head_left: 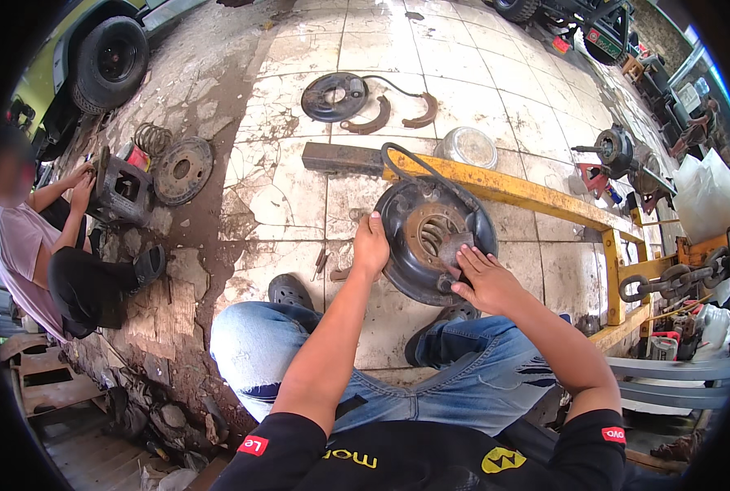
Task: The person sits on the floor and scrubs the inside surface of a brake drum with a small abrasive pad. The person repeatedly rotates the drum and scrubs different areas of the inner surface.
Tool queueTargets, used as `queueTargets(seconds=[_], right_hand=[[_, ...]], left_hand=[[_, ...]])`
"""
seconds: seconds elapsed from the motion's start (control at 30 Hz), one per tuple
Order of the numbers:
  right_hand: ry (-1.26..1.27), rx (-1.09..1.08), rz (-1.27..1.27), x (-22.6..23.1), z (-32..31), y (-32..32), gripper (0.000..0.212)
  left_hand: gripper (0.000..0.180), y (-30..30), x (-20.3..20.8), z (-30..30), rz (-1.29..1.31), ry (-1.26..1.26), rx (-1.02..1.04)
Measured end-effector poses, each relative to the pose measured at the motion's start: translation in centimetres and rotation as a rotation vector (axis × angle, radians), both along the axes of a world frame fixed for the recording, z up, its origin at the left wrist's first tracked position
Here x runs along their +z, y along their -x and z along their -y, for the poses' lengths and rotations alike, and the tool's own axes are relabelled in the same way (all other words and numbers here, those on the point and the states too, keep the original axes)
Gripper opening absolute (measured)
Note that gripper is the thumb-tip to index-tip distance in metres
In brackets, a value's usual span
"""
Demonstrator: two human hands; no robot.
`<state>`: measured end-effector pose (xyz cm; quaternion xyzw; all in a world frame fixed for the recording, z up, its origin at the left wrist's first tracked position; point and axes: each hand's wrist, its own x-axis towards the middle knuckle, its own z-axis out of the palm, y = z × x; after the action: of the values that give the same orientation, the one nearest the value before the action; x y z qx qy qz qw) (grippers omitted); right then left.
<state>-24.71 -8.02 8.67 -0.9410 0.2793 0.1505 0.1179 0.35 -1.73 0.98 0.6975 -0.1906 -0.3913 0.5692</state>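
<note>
A round black brake backing plate with a rusty centre ring and a black cable looping from its top is tilted up between my knees. My left hand is closed on its left rim, the thumb in front and the other fingers mostly hidden. My right hand lies over the plate's lower right face, fingers fairly straight. Under its fingertips is a small brown-grey flat piece, pressed against the rusty ring; it looks like a worn sheet, its exact kind unclear.
Beyond the plate lies a yellow steel frame. Farther off are another backing plate, curved brake shoes and a round metal container. A seated person works at left. A heavy chain hangs at right.
</note>
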Motion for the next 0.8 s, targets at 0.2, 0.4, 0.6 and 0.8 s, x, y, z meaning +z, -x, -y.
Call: queueTargets(seconds=[0.2, 0.4, 0.6, 0.8], right_hand=[[0.001, -0.055, -0.013, 0.4, -1.5, -1.3, 0.079], [0.027, -0.137, 0.147, 0.2, -2.2, -1.8, 0.062], [0.016, -0.256, 0.405, -1.5, -0.7, -2.5, 0.054], [0.020, -0.379, 0.226, -4.3, 0.5, -4.2, 0.072]], left_hand=[[0.061, 0.5, 0.5, -0.3, 0.011, -0.017, 0.015], [0.052, 0.0, -0.2, -0.4, 0.065, -0.023, 0.071], [0.058, 0.1, 0.0, 0.2, 0.095, -0.066, -0.006], [0.056, 0.2, 1.3, 0.3, -0.018, -0.044, 0.035]])
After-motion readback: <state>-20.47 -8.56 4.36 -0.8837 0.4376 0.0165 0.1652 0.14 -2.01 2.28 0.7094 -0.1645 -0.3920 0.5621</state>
